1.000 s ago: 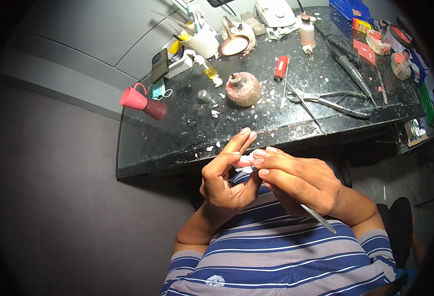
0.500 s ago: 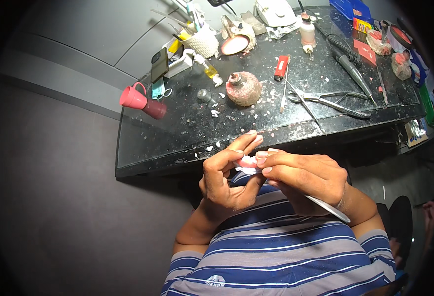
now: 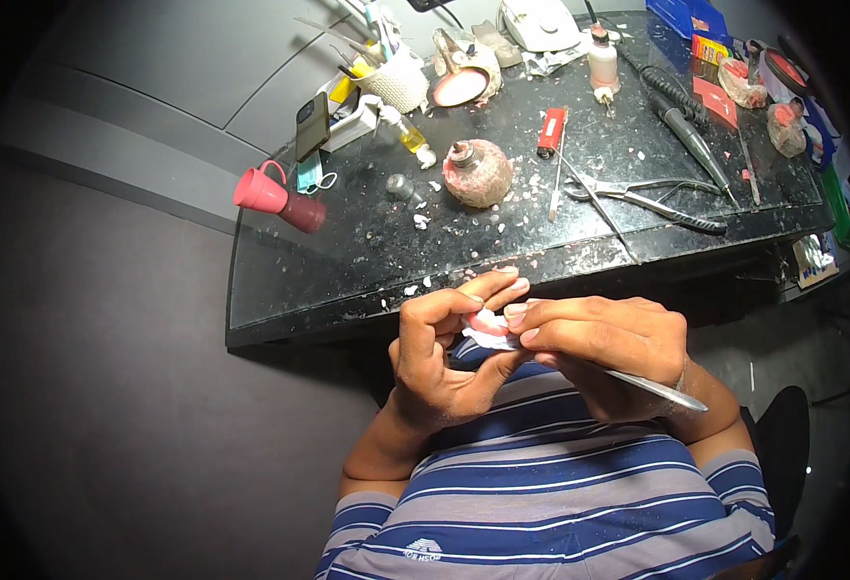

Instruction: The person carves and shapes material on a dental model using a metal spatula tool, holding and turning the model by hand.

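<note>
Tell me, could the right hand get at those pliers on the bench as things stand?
Probably not straight away. The right hand is busy gripping a thin metal tool against the small pink and white piece that the left hand holds. The pliers lie uncovered on the dark bench ahead, with nothing in between.

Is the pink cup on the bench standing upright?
No. The pink cup lies tipped on its side near the left end of the black bench, far from both hands.
</note>
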Available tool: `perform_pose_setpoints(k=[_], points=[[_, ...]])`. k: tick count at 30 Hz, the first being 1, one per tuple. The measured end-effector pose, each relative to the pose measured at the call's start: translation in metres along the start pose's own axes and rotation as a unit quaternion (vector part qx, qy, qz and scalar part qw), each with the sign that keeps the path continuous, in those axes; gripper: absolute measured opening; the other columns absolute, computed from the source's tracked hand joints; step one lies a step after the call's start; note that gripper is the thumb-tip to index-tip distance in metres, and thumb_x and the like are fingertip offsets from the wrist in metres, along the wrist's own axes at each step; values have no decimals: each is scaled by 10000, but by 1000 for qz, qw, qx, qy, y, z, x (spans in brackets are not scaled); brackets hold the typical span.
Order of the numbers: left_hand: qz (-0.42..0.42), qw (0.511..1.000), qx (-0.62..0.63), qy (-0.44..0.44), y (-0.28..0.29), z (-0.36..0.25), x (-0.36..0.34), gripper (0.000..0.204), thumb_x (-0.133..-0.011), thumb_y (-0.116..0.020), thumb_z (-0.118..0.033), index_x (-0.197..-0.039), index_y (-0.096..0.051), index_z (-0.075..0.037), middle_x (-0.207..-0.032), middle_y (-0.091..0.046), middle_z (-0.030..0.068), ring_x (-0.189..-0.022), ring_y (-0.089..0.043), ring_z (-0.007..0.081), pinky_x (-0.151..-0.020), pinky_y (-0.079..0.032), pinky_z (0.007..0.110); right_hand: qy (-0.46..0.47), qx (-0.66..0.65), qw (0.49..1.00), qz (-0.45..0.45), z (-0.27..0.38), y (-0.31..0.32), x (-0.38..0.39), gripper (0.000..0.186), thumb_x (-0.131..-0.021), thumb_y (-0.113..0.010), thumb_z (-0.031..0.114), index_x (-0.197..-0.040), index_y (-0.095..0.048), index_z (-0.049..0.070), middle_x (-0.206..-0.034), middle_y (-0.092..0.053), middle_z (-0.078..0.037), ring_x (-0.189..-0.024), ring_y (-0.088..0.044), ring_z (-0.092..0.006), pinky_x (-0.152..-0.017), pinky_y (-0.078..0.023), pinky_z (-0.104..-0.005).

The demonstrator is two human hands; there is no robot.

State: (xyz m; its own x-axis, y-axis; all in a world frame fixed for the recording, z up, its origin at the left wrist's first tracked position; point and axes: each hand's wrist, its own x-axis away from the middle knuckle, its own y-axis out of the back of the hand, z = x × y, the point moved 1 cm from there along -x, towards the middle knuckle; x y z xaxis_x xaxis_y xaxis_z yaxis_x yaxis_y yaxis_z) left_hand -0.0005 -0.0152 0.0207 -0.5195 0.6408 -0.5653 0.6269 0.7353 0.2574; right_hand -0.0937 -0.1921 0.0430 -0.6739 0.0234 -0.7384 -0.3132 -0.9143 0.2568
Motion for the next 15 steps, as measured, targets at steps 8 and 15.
perform_pose_setpoints(k=[8, 15], points=[[20, 999, 45, 16, 3, -6, -3, 565, -822, -810, -30, -1149, -351, 15, -1253, -575, 379, -1168, -646, 362, -996, -534, 403, -18, -7, 1000, 15, 2, 3, -1, 209, -806, -746, -32, -1000, -696, 27, -989, -750, -155, -910, -753, -284, -775, -609, -334], [31, 991, 111, 62, 5, -7, -1, 589, -829, -815, -81, -1170, -341, 2, -1274, -558, 384, -1186, -633, 358, -1017, -518, 399, -36, -17, 999, 18, 7, 3, -3, 227, -785, -748, -43, -994, -693, 25, -982, -750, -150, -907, -752, -279, -790, -603, -331]])
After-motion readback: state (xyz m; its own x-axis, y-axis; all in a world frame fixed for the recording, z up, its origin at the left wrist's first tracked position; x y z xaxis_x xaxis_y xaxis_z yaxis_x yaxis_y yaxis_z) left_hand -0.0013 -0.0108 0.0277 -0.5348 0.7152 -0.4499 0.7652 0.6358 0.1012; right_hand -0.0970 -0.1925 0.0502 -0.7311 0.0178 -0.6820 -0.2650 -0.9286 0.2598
